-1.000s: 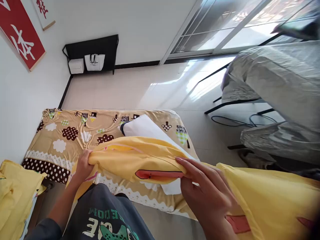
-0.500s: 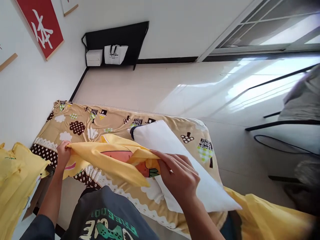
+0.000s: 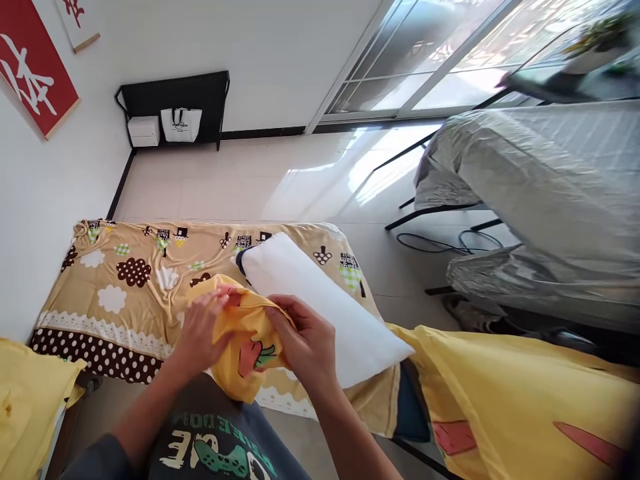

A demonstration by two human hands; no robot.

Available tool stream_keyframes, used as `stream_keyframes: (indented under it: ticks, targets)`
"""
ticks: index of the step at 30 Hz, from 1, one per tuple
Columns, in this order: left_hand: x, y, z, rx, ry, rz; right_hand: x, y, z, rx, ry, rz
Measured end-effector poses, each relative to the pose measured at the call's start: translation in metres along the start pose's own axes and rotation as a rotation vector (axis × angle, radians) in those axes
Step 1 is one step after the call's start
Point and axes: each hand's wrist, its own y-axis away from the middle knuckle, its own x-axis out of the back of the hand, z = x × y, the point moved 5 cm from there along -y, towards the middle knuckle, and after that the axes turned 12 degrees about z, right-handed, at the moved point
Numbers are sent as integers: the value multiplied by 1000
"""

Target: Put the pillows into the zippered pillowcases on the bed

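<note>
A yellow pillowcase (image 3: 233, 373) with a red-and-green carrot-like print hangs bunched in front of my shirt, above the near side of the bed. My right hand (image 3: 307, 340) is closed on its edge, thumb and fingers pinching the cloth. My left hand (image 3: 197, 333) lies against the pillowcase's left side, fingers spread and thumb apart, slightly blurred. Just beyond my right hand, a white pillow (image 3: 320, 293) lies slantwise on the bed. Beneath it spreads a tan printed bedcover (image 3: 145, 293) with clouds and a brown dotted border.
Yellow printed fabric (image 3: 500, 387) covers something at the lower right. More yellow cloth (image 3: 35, 393) sits at the left edge. A plastic-covered piece of furniture (image 3: 540, 180) stands right, with a cable (image 3: 440, 247) on the floor. A black rack (image 3: 175, 90) holds a white bag (image 3: 181, 125).
My left hand has let go of the pillowcase's far left end and come right, close to my right hand. The stretched cloth is now bunched. The view has turned right.
</note>
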Motion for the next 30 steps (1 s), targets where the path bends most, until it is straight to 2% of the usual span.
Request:
stream_keyframes:
  ticks: [2,4,5,7,10,13,15,18,21,25,28,30]
  targets:
    - [-10,-8,-34,127,3,13,4,1,-7,27,33,-10]
    - [-9,-13,-66,241,84,7,13,-1,-13,83,99,-27]
    - [-3,-13,-77,284,133,21,20,-4,-14,126,142,-31]
    - [24,-13,-88,343,212,90,36,-11,-14,239,246,-24]
    - [77,-13,-82,360,267,172,64,-23,-5,450,435,35]
    - [120,-13,-64,320,241,165,79,-27,8,666,618,98]
    - [140,-12,-53,313,308,246,80,-26,13,802,685,107]
    - [158,-10,-43,342,516,454,77,-22,11,921,707,138]
    - [166,-6,-41,442,594,595,79,-18,2,932,653,209]
    - [184,2,-43,596,582,794,85,-14,0,852,586,157]
    - [197,3,-35,542,530,827,96,-14,3,781,585,191]
    - [205,3,-29,487,475,874,100,-13,2,786,576,192]
